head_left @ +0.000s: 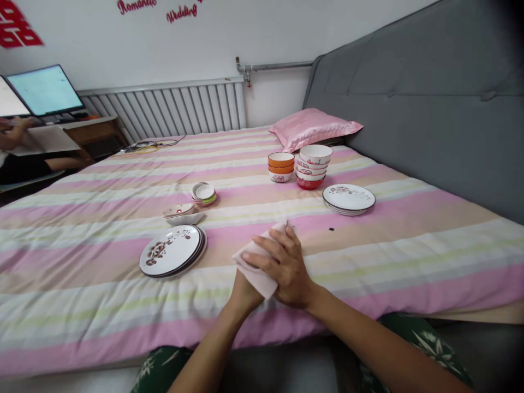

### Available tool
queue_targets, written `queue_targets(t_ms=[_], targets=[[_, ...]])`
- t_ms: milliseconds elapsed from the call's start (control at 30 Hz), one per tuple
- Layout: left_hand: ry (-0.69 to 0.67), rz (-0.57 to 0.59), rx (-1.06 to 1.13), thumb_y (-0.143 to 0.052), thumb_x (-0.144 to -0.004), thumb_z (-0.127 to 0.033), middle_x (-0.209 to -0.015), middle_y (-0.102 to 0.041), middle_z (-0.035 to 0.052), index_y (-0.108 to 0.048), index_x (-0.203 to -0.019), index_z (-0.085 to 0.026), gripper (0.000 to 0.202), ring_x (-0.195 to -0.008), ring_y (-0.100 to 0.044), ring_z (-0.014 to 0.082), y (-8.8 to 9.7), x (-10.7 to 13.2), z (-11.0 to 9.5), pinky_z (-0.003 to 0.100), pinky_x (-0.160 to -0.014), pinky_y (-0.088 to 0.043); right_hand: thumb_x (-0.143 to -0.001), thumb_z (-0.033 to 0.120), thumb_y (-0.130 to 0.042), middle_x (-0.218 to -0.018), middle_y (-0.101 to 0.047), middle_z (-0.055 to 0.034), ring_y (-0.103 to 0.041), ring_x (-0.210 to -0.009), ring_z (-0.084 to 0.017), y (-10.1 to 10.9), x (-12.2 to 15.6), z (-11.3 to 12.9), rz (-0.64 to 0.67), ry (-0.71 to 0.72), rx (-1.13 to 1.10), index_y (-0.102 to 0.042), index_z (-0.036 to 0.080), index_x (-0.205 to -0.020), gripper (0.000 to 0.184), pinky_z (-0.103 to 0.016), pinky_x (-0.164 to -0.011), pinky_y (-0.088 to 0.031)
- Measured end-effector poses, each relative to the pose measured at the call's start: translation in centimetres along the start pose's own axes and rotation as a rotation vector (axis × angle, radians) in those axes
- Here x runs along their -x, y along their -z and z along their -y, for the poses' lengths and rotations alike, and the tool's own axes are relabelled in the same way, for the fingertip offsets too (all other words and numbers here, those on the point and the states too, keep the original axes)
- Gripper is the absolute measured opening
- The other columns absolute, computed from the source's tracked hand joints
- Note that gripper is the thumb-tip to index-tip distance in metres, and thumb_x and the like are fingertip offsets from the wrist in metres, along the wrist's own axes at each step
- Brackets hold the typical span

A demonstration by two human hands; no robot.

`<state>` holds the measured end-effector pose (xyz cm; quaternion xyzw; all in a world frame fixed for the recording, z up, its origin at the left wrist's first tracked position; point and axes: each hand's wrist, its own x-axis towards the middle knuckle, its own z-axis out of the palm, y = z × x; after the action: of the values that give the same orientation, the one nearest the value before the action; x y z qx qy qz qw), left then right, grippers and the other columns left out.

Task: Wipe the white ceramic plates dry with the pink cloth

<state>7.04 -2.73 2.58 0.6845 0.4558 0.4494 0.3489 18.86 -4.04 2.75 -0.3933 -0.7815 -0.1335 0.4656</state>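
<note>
Above the near edge of the bed, my two hands are pressed together around a folded pale pink cloth (261, 280). My right hand (290, 273) lies over the cloth, its fingers curled across and gripping it. My left hand (245, 293) is underneath; its fingers are covered by the cloth and the right hand, so whether it holds anything is hidden. A small dark tip shows beyond the right fingertips, too small to name. To the left lies a stack of flower-patterned plates (172, 251). Another plate stack (349, 197) sits farther off on the right.
Orange and white bowls (281, 162) stand beside a taller bowl stack (314, 158). Small dishes (203, 192) and angular dishes (182, 214) lie left of centre. Farther back are a pink pillow (313, 126) and cables (149, 145). A person sits by monitors (46, 90) at far left.
</note>
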Motion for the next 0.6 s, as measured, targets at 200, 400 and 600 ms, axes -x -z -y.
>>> queue_targets(t_ms=[200, 400, 600], targets=[[-0.063, 0.16, -0.031, -0.059, -0.068, -0.021, -0.061, -0.061, -0.0007, -0.062, -0.07, -0.014, 0.009, -0.055, -0.055, 0.0136, 0.9, -0.9, 0.4, 0.022, -0.053, -0.044, -0.084, 0.034, -0.038, -0.13, -0.045, -0.0043, -0.034, -0.124, -0.026, 0.3, -0.6, -1.7, -0.022, -0.228, -0.171, -0.046, 0.025, -0.123, 0.041, -0.051, -0.107, -0.019], [0.034, 0.135, 0.027, -0.061, -0.068, -0.021, -0.074, -0.067, 0.002, -0.067, -0.092, -0.013, 0.027, -0.064, -0.06, 0.0177, 0.9, -0.9, 0.2, 0.024, -0.059, -0.047, -0.091, 0.036, -0.03, -0.134, -0.041, -0.0067, -0.035, -0.126, -0.021, -1.0, 0.4, -3.5, -0.134, -0.526, -0.379, -0.035, 0.024, -0.132, 0.043, -0.043, -0.105, -0.029], [0.069, 0.089, 0.044, -0.064, -0.067, -0.023, -0.08, -0.069, 0.0043, -0.065, -0.095, -0.011, 0.031, -0.071, -0.063, 0.0198, 1.2, -1.2, 0.4, 0.025, -0.062, -0.05, -0.089, 0.049, -0.032, -0.123, -0.055, -0.0076, -0.044, -0.121, -0.019, -3.1, 2.2, -5.3, -0.116, -0.821, -0.663, -0.045, 0.019, -0.127, 0.05, -0.038, -0.103, -0.033]])
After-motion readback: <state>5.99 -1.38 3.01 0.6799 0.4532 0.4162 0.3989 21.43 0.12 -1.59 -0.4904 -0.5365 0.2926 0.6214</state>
